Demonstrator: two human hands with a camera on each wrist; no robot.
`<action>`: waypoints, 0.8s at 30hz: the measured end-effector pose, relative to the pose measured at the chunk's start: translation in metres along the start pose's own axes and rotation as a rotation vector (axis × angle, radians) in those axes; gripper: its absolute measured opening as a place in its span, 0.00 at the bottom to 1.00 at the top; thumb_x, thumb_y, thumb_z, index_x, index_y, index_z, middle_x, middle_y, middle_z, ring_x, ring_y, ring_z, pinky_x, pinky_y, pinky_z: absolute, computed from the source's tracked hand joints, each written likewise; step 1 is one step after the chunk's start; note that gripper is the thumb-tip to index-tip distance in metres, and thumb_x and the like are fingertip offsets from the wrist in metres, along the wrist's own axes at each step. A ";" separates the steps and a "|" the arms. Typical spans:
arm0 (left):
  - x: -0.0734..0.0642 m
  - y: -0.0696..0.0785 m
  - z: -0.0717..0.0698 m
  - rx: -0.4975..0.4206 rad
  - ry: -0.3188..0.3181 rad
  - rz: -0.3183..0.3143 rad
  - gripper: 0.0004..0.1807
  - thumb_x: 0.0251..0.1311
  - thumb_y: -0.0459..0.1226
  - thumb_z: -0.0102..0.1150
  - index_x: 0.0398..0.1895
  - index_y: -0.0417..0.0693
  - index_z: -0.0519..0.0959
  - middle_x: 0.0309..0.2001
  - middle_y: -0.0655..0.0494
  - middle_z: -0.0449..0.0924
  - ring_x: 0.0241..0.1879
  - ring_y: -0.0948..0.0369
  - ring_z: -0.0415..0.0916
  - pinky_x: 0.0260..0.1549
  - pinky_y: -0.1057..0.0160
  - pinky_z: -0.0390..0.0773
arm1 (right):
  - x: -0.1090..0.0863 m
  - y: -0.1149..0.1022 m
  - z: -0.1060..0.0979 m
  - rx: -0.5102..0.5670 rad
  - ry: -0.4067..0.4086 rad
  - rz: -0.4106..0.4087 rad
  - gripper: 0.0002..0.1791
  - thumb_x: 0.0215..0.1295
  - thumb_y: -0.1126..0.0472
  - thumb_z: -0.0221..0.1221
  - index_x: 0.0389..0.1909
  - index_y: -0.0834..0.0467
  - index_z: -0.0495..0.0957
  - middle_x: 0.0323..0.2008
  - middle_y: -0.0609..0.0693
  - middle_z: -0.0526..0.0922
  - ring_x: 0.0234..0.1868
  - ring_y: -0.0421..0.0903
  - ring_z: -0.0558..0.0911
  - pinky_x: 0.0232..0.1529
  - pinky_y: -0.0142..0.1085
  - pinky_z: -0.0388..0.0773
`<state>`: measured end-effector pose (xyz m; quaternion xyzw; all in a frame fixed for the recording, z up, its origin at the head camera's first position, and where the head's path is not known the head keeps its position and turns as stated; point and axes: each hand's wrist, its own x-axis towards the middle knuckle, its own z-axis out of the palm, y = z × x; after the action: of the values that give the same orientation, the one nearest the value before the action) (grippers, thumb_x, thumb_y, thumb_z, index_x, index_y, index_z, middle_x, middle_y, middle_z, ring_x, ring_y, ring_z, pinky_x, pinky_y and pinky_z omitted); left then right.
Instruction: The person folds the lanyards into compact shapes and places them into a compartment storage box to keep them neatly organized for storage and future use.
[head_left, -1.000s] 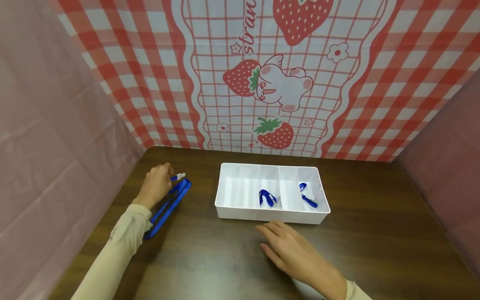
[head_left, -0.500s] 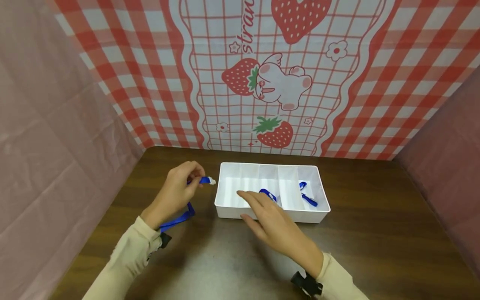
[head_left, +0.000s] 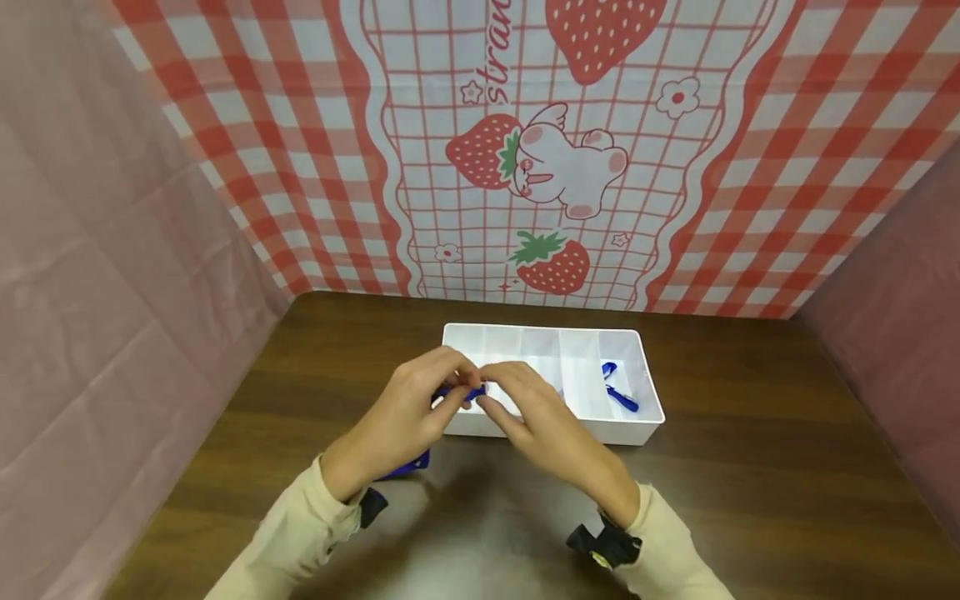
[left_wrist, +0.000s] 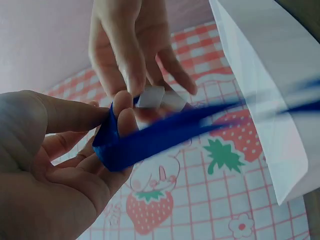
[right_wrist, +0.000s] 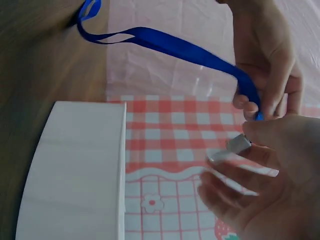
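My left hand (head_left: 412, 404) pinches a blue lanyard (left_wrist: 130, 150) near its clip end, the strap looped over its fingers. A silvery clip with a pale, blurred end piece (right_wrist: 239, 144) sticks out at that end. From the other side my right hand (head_left: 543, 425) meets it, thumb and index finger pinching at the base of the clip. The other right fingers are spread loosely. Both hands are together over the left front of a white divided tray (head_left: 618, 432). The rest of the strap trails down from the left hand, as the right wrist view shows.
Folded blue lanyards (head_left: 622, 398) lie in the tray's rightmost compartment. My right hand hides part of the middle compartments. The tray stands on a brown wooden table (head_left: 750, 433). Behind rises a red checked strawberry cloth (head_left: 551, 267), with a pink cloth (head_left: 112, 292) at the left.
My left hand has lifted the lanyard from the left of the table and carried it right to the tray. My right hand has moved up and left, meeting it at the clip.
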<state>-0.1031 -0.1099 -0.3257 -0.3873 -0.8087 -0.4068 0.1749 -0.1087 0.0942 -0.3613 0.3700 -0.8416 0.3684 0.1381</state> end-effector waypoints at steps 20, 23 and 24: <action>0.019 0.016 0.036 0.129 -0.102 0.071 0.13 0.65 0.30 0.61 0.52 0.45 0.80 0.38 0.61 0.80 0.34 0.67 0.73 0.39 0.63 0.76 | -0.006 0.011 -0.045 0.407 -0.035 0.224 0.08 0.58 0.69 0.69 0.33 0.55 0.80 0.33 0.46 0.83 0.37 0.43 0.82 0.43 0.35 0.81; 0.020 0.017 0.038 0.184 -0.112 0.130 0.14 0.66 0.31 0.60 0.54 0.46 0.81 0.38 0.60 0.81 0.32 0.67 0.73 0.38 0.62 0.77 | -0.007 0.011 -0.048 0.462 -0.051 0.258 0.09 0.58 0.71 0.67 0.32 0.56 0.78 0.33 0.48 0.82 0.38 0.45 0.81 0.41 0.35 0.80; 0.020 0.018 0.039 0.204 -0.109 0.144 0.13 0.66 0.31 0.60 0.53 0.46 0.82 0.38 0.60 0.80 0.31 0.67 0.73 0.37 0.63 0.77 | -0.007 0.011 -0.048 0.474 -0.052 0.257 0.09 0.58 0.72 0.67 0.32 0.56 0.78 0.33 0.48 0.81 0.38 0.45 0.81 0.42 0.35 0.79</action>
<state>-0.1012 -0.0625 -0.3283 -0.4460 -0.8242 -0.2872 0.1982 -0.1141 0.1377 -0.3372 0.2914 -0.7753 0.5600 -0.0221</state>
